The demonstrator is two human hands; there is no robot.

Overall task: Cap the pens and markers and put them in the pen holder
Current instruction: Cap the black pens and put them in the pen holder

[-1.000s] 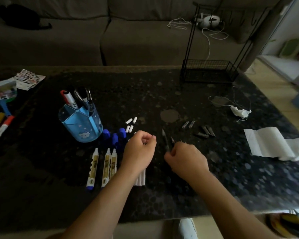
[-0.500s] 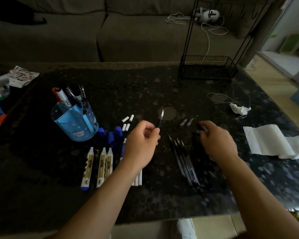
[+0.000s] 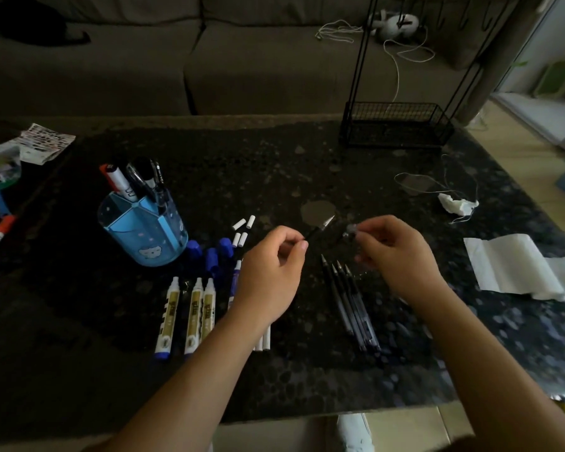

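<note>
My left hand (image 3: 269, 272) grips an uncapped black pen (image 3: 320, 227), its silver tip pointing up and right. My right hand (image 3: 395, 256) pinches a small dark pen cap (image 3: 350, 230) just right of that tip, a short gap between them. Several uncapped black pens (image 3: 348, 301) lie side by side below my hands. Three white-and-gold markers (image 3: 190, 316) lie uncapped at the lower left, with blue caps (image 3: 211, 252) and small white caps (image 3: 243, 230) beyond them. The blue pen holder (image 3: 144, 230) stands at the left with several capped pens in it.
A white tissue sheet (image 3: 516, 267) lies at the right, a crumpled tissue with string (image 3: 455, 203) behind it. A black wire rack (image 3: 395, 125) stands at the far right of the dark table (image 3: 79, 321). Loose markers and a packet (image 3: 0, 223) sit at the left edge.
My right hand has picked a cap from the table and brought it left toward the pen tip. My left hand has kept the pen raised.
</note>
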